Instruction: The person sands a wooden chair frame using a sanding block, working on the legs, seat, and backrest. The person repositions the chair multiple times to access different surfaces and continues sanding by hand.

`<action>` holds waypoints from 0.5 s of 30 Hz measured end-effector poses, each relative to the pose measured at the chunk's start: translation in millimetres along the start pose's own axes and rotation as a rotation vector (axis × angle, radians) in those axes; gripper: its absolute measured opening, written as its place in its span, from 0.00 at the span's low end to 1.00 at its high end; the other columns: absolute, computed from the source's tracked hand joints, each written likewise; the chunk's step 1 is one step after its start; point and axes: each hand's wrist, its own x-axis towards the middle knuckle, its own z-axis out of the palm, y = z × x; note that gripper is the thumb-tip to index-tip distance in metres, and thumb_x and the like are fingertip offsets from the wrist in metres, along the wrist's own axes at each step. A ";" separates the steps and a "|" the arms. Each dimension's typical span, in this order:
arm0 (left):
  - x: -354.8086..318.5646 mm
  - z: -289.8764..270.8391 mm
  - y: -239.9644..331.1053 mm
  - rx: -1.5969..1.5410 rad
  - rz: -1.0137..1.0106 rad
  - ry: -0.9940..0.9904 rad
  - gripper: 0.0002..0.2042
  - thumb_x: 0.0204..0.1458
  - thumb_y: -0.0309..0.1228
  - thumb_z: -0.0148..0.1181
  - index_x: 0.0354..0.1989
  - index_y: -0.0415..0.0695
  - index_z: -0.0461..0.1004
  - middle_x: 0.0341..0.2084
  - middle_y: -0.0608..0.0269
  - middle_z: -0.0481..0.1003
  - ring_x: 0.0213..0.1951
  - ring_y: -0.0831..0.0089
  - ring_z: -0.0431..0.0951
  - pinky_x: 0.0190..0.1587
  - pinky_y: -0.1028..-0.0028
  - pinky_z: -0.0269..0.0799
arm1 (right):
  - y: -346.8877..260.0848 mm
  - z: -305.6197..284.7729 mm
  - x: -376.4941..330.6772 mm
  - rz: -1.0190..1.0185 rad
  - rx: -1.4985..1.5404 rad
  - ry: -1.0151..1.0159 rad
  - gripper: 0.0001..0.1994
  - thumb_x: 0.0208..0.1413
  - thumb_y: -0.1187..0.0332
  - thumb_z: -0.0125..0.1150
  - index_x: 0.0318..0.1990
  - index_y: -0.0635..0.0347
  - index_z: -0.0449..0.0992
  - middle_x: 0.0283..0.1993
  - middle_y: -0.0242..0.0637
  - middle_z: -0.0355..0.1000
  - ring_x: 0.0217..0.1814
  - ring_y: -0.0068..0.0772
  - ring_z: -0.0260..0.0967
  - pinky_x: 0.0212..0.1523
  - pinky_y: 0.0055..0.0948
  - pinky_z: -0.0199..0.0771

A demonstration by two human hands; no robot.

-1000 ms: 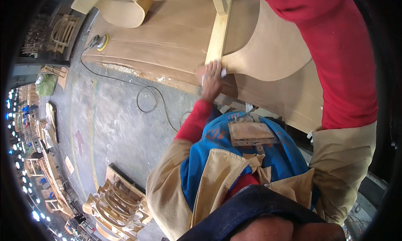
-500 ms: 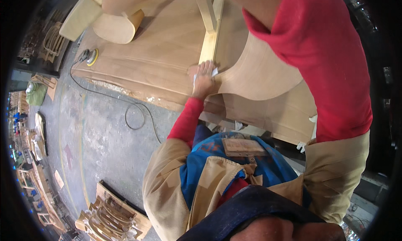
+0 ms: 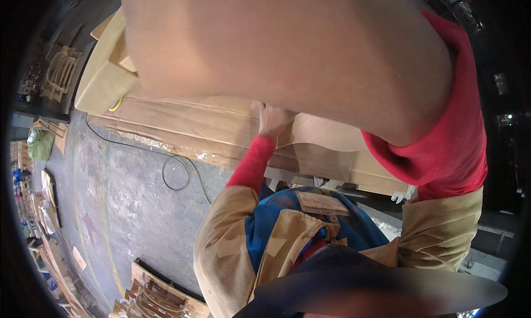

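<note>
Green sack (image 3: 41, 145), scuffed grey floor (image 3: 144, 218)

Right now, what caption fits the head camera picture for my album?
Bare right arm stretched across, left hand at a curved wooden piece.

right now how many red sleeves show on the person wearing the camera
2. The left red sleeve ends near the left hand; the right red sleeve is at the picture's right, beside the bare forearm. No other seems hidden.
</note>
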 end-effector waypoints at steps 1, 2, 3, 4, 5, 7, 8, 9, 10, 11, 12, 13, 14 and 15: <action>7.5 3.9 -5.9 0.000 0.013 -0.001 0.27 0.49 0.35 0.57 0.59 0.41 0.64 0.54 0.56 0.68 0.61 0.59 0.64 0.61 0.53 0.57 | 0.2 0.8 0.0 0.005 0.005 -0.003 0.29 0.41 0.63 0.63 0.55 0.59 0.75 0.50 0.48 0.75 0.49 0.47 0.75 0.47 0.45 0.74; 22.5 8.7 -11.2 0.007 0.020 -0.004 0.27 0.49 0.35 0.57 0.60 0.41 0.64 0.54 0.56 0.68 0.61 0.59 0.64 0.61 0.53 0.57 | 1.8 -0.1 -0.9 0.008 0.008 0.004 0.29 0.41 0.63 0.63 0.55 0.59 0.75 0.50 0.48 0.75 0.49 0.47 0.75 0.47 0.45 0.74; 29.3 10.7 -17.0 0.006 0.023 -0.013 0.27 0.50 0.35 0.57 0.60 0.41 0.64 0.55 0.56 0.68 0.61 0.59 0.64 0.61 0.53 0.56 | 3.4 -1.2 -1.4 0.008 0.009 0.010 0.29 0.41 0.63 0.63 0.55 0.59 0.75 0.50 0.48 0.75 0.49 0.47 0.75 0.47 0.45 0.74; 36.5 11.9 -20.8 0.015 0.021 -0.017 0.27 0.50 0.35 0.57 0.60 0.41 0.64 0.55 0.56 0.68 0.61 0.59 0.63 0.61 0.53 0.56 | 4.0 -0.2 -0.7 0.012 0.014 0.011 0.29 0.41 0.63 0.63 0.55 0.59 0.75 0.50 0.48 0.75 0.49 0.47 0.75 0.47 0.45 0.74; 36.7 10.8 -24.5 0.009 0.020 -0.017 0.27 0.50 0.35 0.57 0.60 0.41 0.64 0.55 0.56 0.68 0.61 0.59 0.63 0.61 0.53 0.56 | 5.0 -0.9 -2.6 0.012 0.015 0.004 0.29 0.41 0.63 0.63 0.55 0.59 0.75 0.50 0.48 0.75 0.49 0.47 0.75 0.47 0.45 0.74; 24.6 3.4 -26.8 -0.008 0.026 -0.016 0.27 0.50 0.34 0.57 0.60 0.41 0.64 0.55 0.56 0.68 0.61 0.59 0.63 0.61 0.52 0.55 | 6.7 -2.0 -5.1 0.013 0.016 0.007 0.28 0.41 0.63 0.63 0.55 0.59 0.75 0.50 0.48 0.75 0.49 0.47 0.75 0.47 0.45 0.74; 10.0 -2.7 -25.9 -0.019 0.032 -0.021 0.27 0.50 0.34 0.57 0.60 0.41 0.64 0.56 0.56 0.67 0.62 0.59 0.63 0.62 0.52 0.55 | 7.1 -4.4 -8.2 0.020 0.020 0.009 0.28 0.41 0.63 0.63 0.55 0.59 0.75 0.50 0.48 0.75 0.49 0.47 0.75 0.47 0.45 0.74; -3.9 -8.4 -24.4 -0.030 0.032 -0.030 0.27 0.50 0.34 0.56 0.60 0.41 0.64 0.56 0.56 0.67 0.62 0.59 0.63 0.62 0.52 0.55 | 8.1 -5.6 -9.4 0.013 0.016 0.011 0.28 0.41 0.63 0.63 0.55 0.59 0.75 0.50 0.48 0.75 0.49 0.47 0.75 0.47 0.45 0.74; -18.8 -13.2 -22.6 -0.022 0.027 -0.040 0.28 0.50 0.34 0.56 0.61 0.41 0.64 0.56 0.56 0.67 0.62 0.59 0.63 0.62 0.52 0.55 | 6.8 -8.1 -14.2 0.017 0.020 0.014 0.28 0.41 0.63 0.63 0.55 0.59 0.75 0.50 0.48 0.75 0.49 0.47 0.75 0.47 0.45 0.74; -27.2 -16.4 -20.8 -0.015 0.023 -0.053 0.28 0.50 0.34 0.56 0.61 0.41 0.63 0.56 0.56 0.67 0.62 0.59 0.63 0.62 0.52 0.55 | 6.4 -8.7 -15.0 0.014 0.013 0.016 0.28 0.41 0.63 0.63 0.55 0.59 0.75 0.50 0.48 0.75 0.49 0.47 0.75 0.47 0.45 0.75; -30.5 -16.8 -19.3 0.002 0.023 -0.061 0.28 0.50 0.34 0.56 0.61 0.41 0.63 0.56 0.56 0.67 0.62 0.59 0.62 0.62 0.52 0.54 | 4.7 -10.0 -18.0 0.018 0.017 0.016 0.28 0.41 0.63 0.63 0.55 0.59 0.75 0.50 0.48 0.75 0.49 0.47 0.75 0.47 0.45 0.75; -30.6 -16.7 -18.1 0.007 0.028 -0.063 0.28 0.50 0.34 0.56 0.61 0.41 0.63 0.57 0.56 0.67 0.62 0.59 0.62 0.62 0.52 0.54 | 4.3 -10.2 -17.9 0.020 0.020 0.018 0.28 0.42 0.63 0.63 0.55 0.59 0.75 0.50 0.48 0.75 0.49 0.47 0.75 0.47 0.45 0.75; -23.3 -13.3 -17.6 0.006 0.033 -0.061 0.28 0.50 0.34 0.56 0.61 0.41 0.63 0.57 0.56 0.67 0.62 0.59 0.62 0.62 0.51 0.54 | 2.9 -8.7 -17.2 0.021 0.018 0.016 0.28 0.42 0.63 0.63 0.55 0.59 0.75 0.50 0.48 0.75 0.49 0.47 0.75 0.47 0.46 0.75; -15.7 -10.5 -17.4 0.000 0.038 -0.059 0.28 0.50 0.34 0.56 0.61 0.41 0.63 0.57 0.56 0.66 0.63 0.59 0.62 0.62 0.51 0.54 | 3.6 -8.1 -15.3 0.021 0.017 0.019 0.28 0.42 0.63 0.63 0.55 0.59 0.75 0.50 0.48 0.75 0.49 0.47 0.75 0.47 0.46 0.75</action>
